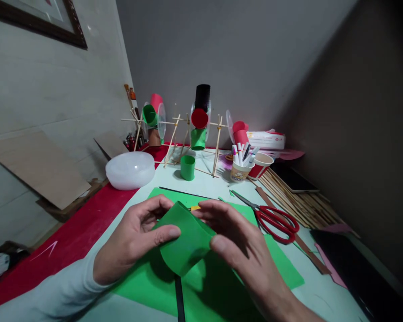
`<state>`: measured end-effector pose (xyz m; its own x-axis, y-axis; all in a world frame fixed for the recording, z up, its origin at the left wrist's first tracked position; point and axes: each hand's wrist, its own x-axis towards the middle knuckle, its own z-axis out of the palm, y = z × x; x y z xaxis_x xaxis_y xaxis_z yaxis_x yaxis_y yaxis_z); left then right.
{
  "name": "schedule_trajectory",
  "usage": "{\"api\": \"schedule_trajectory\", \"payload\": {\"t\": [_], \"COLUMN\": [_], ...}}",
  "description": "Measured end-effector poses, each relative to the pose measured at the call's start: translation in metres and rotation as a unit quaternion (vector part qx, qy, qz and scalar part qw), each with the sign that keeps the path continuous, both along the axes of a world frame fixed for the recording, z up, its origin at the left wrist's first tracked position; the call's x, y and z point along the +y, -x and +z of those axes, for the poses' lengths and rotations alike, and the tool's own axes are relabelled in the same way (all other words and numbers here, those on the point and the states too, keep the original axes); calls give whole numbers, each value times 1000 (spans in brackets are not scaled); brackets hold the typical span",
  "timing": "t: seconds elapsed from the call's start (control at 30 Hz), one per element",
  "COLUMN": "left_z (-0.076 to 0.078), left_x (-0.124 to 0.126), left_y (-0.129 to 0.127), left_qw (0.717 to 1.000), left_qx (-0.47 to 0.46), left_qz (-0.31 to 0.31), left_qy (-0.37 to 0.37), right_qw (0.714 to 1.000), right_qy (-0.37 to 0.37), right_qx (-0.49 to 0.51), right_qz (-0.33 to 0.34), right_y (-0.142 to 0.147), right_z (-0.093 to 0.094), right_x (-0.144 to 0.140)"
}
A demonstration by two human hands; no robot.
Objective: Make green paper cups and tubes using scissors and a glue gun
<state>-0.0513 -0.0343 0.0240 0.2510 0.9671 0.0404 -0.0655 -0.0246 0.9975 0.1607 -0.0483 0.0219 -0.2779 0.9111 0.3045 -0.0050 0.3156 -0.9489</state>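
Observation:
My left hand (134, 237) grips a piece of green paper (186, 239) that is curled into a short tube, thumb on its near face and fingers behind. On the other side, my right hand (245, 250) holds the tube's edge between thumb and curved fingers. A small yellow item (195, 208) shows by my right fingertips, too little of it to name. Below both hands lie green paper sheets (282, 264) with a black strip (179, 295) across them. Red-handled scissors (277, 223) rest to the right, blades partly apart.
A green paper cup shape (187, 168) stands ahead, before a stick frame (218, 129) carrying coloured tubes (199, 118). At left sits a clear plastic bowl (130, 171). Markers fill a paper cup (241, 172); thin wooden sticks (289, 199) and a dark tablet-like slab (349, 268) lie at right.

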Motion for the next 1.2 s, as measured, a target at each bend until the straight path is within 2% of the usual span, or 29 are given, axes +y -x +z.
{"api": "schedule_trajectory", "payload": {"t": [0.13,0.23,0.33,0.53,0.73,0.93,1.1,1.2], "left_z": [-2,2,5,2,0,-2,1,1], "left_x": [-4,-6,-7,-7,-7,-4,-2,-2], "left_y": [0,-1,-3,-6,-7,-6,-7,-6], "left_qw": [1000,1000,1000,999,998,999,998,998], "left_qx": [10,17,22,20,18,26,29,60], "left_qz": [13,-8,-19,21,28,29,5,12], "left_qy": [1,-7,4,24,45,28,50,23], "right_qw": [998,996,996,994,992,993,994,996], "right_qy": [26,29,55,81,115,94,78,65], "right_qx": [-46,-52,-35,-26,8,-13,-1,4], "right_qz": [-46,-69,-55,-64,-41,-66,-75,-65], "right_y": [8,12,12,10,11,10,11,13], "right_z": [-6,-8,-8,-7,-10,-10,-11,-11], "right_x": [0,1,2,1,1,2,2,1]}}
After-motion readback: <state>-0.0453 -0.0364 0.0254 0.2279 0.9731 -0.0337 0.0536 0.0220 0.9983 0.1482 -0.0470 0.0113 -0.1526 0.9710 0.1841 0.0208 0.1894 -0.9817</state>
